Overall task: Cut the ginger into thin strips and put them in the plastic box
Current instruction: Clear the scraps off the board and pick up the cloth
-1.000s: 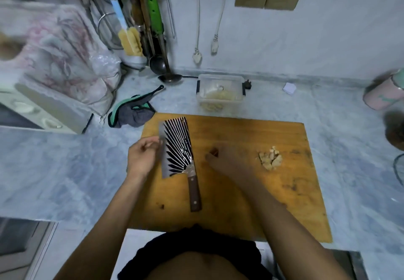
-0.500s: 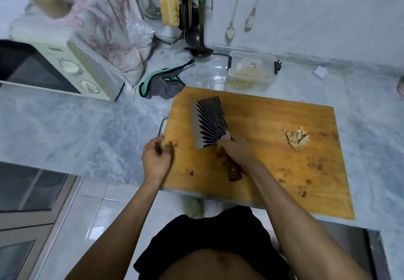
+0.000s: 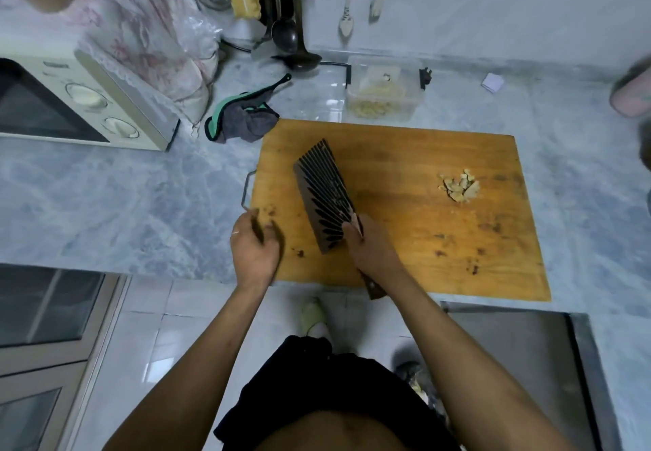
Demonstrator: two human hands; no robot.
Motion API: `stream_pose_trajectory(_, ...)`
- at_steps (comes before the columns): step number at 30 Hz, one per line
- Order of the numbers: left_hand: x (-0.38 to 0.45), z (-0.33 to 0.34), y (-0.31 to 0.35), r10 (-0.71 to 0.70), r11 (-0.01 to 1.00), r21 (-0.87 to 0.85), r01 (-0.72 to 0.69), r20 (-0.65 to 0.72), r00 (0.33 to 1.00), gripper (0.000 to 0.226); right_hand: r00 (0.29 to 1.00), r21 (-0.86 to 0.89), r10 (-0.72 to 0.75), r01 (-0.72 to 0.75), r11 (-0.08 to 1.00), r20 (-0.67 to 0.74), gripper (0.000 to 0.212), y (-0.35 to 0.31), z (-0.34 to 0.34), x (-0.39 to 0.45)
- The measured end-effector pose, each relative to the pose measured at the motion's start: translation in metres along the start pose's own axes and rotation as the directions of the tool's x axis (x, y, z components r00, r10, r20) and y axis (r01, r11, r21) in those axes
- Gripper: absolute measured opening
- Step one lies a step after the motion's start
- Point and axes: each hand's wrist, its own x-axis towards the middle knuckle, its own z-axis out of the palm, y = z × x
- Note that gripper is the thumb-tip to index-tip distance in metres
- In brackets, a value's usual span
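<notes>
Now that my right hand (image 3: 371,249) has closed round the knife (image 3: 326,197), left hand (image 3: 255,249) loosely curled and holding nothing, the ginger (image 3: 459,186) at three o'clock gets cut next.

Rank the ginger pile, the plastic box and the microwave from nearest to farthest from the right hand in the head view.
From the right hand, gripping the cleaver:
1. Ginger pile, to its right on the cutting board.
2. Plastic box, beyond the board's far edge.
3. Microwave, far left on the counter.
</notes>
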Motion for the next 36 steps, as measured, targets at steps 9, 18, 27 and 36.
stream_pose_trajectory(9,-0.018,0.008,0.009,0.115,0.976,0.169,-0.138,0.141,0.983,0.046,0.989,-0.011,0.040,-0.042,0.999,-0.140,0.021,-0.001,-0.026,-0.035)
stream_pose_trajectory(18,-0.021,0.009,0.019,0.074,0.984,0.155,-0.092,0.117,0.990,0.045,0.998,-0.057,0.057,-0.056,0.997,0.018,0.032,0.007,-0.002,-0.060)
stream_pose_trajectory(27,-0.032,0.040,0.051,0.270,0.938,0.143,-0.316,0.268,0.925,0.041,0.938,0.011,0.185,-0.190,0.982,-0.294,0.020,0.049,-0.098,-0.052)
stream_pose_trajectory(36,-0.020,0.070,0.102,0.367,0.923,0.023,-0.384,0.250,0.896,0.035,0.995,0.004,0.051,-0.051,0.999,-0.090,0.023,0.024,-0.052,-0.026)
